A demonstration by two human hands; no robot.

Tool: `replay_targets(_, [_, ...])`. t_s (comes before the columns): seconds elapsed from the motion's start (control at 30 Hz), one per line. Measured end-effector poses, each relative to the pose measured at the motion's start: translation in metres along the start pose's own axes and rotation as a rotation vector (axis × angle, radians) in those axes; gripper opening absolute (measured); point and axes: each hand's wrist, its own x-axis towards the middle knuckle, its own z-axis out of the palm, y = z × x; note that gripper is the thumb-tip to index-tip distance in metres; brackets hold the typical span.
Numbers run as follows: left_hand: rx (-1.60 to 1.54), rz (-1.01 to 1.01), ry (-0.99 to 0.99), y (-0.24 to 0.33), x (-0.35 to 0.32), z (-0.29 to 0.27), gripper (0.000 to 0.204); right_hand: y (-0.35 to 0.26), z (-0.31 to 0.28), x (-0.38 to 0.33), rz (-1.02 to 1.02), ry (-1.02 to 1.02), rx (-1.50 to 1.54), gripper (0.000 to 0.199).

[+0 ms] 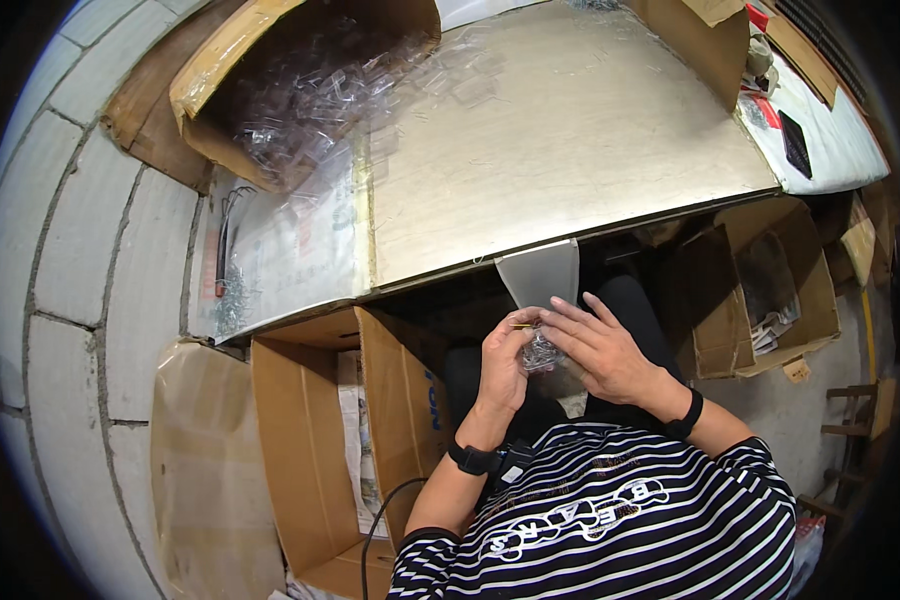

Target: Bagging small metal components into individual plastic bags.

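A small clear plastic box [542,354] with shiny, thin metal-looking bits showing through it sits between my hands, over my lap. My left hand [505,362] is closed on its left side, thumb and fingers bent round it. A thin yellow piece [522,325] shows at the left fingertips; its kind is unclear. From the right, my right hand [608,352] lies against the box, its fingers long and slightly spread across the upper edge. Its thumb is mostly hidden. Below the hands are my dark-clad legs.
A pale work table [570,130] spans the far side. On it a tipped cardboard box [205,130] spills clear plastic cases [315,115]. Thin metal pieces [232,305] lie at its left corner. Open cartons [310,460] [790,290] flank my legs; a grey chute-like panel [542,275] hangs from the table edge.
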Motion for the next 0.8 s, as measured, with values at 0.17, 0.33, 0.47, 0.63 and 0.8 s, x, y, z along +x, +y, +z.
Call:
replay_targets(0.17, [-0.200,-0.083,-0.072,0.013,-0.005,0.011,0.047,0.002,-0.010,0.008,0.087,0.098,0.074,0.049])
replay_targets(0.33, [-0.103,-0.143,-0.025,0.002,-0.007,0.009,0.054,0.002,-0.002,0.027,0.196,0.035,0.185,0.037])
replay_targets(0.47, [-0.046,-0.127,-0.083,-0.002,-0.006,0.005,0.057,0.004,0.003,0.036,0.337,-0.086,0.326,0.022])
replay_targets(0.63, [-0.015,-0.122,-0.078,0.004,-0.008,0.012,0.056,0.008,0.013,0.028,0.220,0.062,0.323,0.023])
replay_targets(0.8, [-0.129,-0.207,0.019,-0.003,-0.005,0.006,0.055,0.005,0.004,0.026,-0.017,-0.021,0.168,0.026])
